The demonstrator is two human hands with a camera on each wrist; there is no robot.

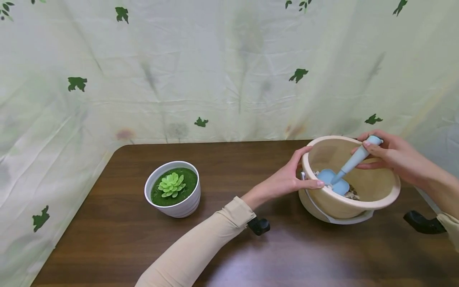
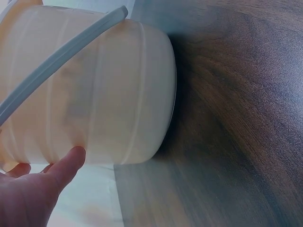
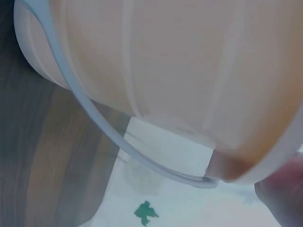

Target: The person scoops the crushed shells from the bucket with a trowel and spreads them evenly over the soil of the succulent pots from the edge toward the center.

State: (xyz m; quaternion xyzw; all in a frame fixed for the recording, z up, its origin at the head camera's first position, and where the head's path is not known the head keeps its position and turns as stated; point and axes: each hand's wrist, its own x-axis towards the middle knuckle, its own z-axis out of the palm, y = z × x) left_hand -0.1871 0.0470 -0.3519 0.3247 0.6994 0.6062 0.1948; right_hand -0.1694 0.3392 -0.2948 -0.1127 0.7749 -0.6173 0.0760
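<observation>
A cream bucket (image 1: 376, 187) stands upright at the right of the table, with its pale handle (image 1: 322, 215) hanging down its side. My left hand (image 1: 283, 179) holds the bucket's left side, thumb over the rim; the left wrist view shows its fingers against the outer wall (image 2: 109, 94). In my right hand (image 1: 398, 155) is the handle of a light blue hand shovel (image 1: 353, 162). The shovel slants down into the bucket, its blade low inside at the left. Small pale and brown pebble-like bits (image 1: 352, 193) lie around the blade.
To the left on the brown wooden table (image 1: 118, 231) stands a white ribbed pot (image 1: 186, 205) with a green succulent (image 1: 172, 184). Behind the table hangs a pale curtain (image 1: 222, 71) printed with green leaves. Black wrist mounts (image 1: 259, 226) show at both sleeves.
</observation>
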